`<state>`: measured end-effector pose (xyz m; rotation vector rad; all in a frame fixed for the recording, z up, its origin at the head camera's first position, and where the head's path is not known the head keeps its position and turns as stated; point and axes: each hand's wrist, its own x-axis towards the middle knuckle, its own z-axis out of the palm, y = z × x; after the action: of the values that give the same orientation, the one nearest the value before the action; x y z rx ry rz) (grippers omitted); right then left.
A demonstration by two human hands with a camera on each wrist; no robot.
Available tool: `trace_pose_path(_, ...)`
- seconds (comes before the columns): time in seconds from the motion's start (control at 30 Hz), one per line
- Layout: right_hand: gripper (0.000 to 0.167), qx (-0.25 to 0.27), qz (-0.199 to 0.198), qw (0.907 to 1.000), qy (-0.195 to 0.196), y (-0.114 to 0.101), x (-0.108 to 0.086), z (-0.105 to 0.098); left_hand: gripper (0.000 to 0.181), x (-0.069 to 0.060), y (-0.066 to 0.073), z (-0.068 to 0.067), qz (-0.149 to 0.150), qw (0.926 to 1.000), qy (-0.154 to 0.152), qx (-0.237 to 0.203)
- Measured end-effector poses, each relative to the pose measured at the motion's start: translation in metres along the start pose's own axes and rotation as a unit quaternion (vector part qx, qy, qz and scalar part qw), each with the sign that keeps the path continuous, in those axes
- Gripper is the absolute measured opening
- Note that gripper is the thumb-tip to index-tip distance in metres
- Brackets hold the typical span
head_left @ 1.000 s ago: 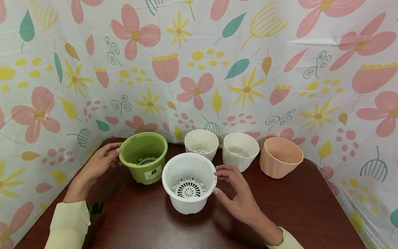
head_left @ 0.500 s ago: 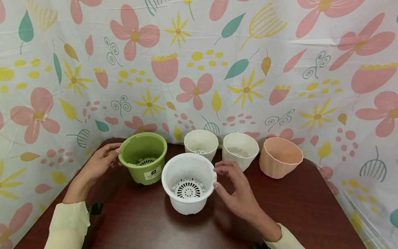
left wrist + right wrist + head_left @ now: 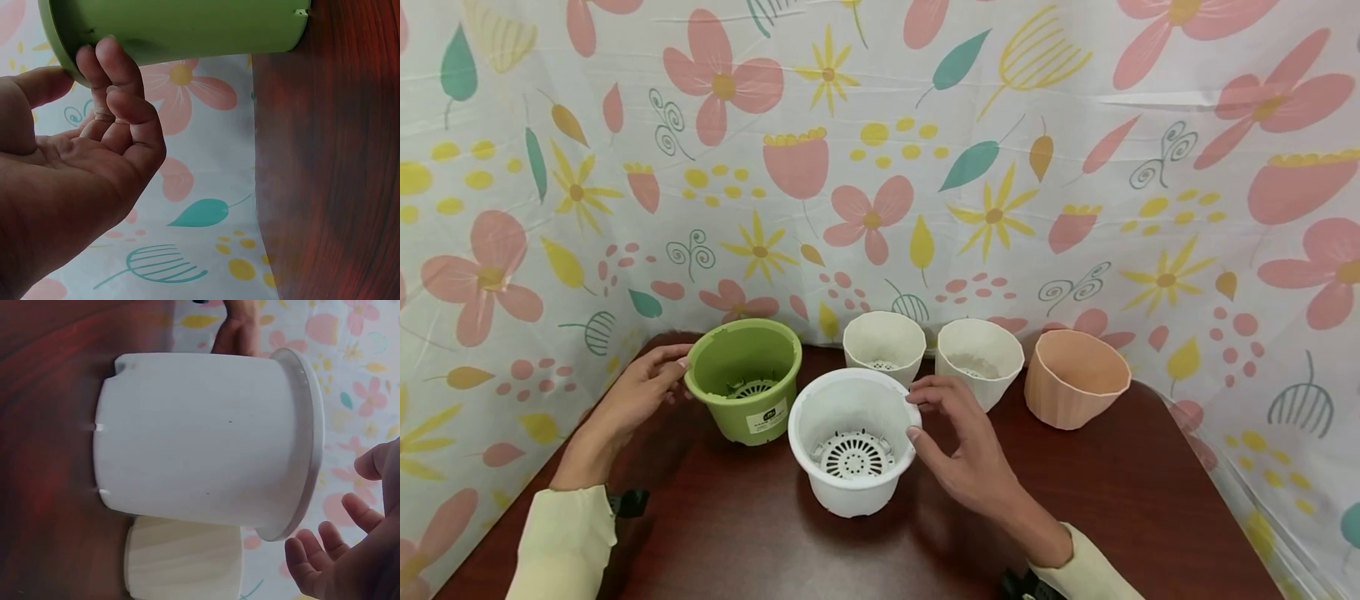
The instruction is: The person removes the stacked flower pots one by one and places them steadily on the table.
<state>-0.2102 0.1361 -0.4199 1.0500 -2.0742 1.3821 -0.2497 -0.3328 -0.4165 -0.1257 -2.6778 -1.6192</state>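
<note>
A green flowerpot [image 3: 747,375] with a label and a slotted bottom stands upright at the left of the table. My left hand [image 3: 640,392] holds its rim from the left; in the left wrist view, the thumb is on the rim and curled fingers [image 3: 112,59] meet the wall beneath it. Nearer to me stands a white flowerpot [image 3: 853,496], also with a slotted bottom. Beside its right rim is my right hand [image 3: 970,458], fingers loosely bent. The right wrist view shows that hand [image 3: 356,550] close to the rim, not wrapped round the pot [image 3: 200,437].
Behind stand two faceted cream-white pots [image 3: 885,346] [image 3: 979,358] and a peach faceted pot [image 3: 1077,379], in a row along the back of the dark wooden table [image 3: 737,533]. A flower-printed cloth [image 3: 880,125] hangs behind and on both sides.
My right hand has shifted slightly away from me along the white flowerpot's right rim. The left hand and all the pots look unmoved; the head view has drifted a little.
</note>
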Motion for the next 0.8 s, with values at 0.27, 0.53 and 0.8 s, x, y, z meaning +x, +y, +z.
trace_pose_path(0.27,0.035,0.005,0.031,0.9991,-0.027,-0.003,0.016,-0.004,0.058,-0.001,0.001,-0.001,0.004,1.0000,0.002,0.006)
trace_pose_path(0.53,0.031,0.000,0.036,0.9979,-0.054,-0.007,0.035,-0.005,0.059,0.000,0.001,-0.001,0.003,0.9999,0.004,0.011)
trace_pose_path(0.8,0.026,0.025,0.075,0.9945,-0.069,-0.011,0.063,0.001,0.055,-0.002,0.006,0.000,0.003,0.9991,0.020,0.037)
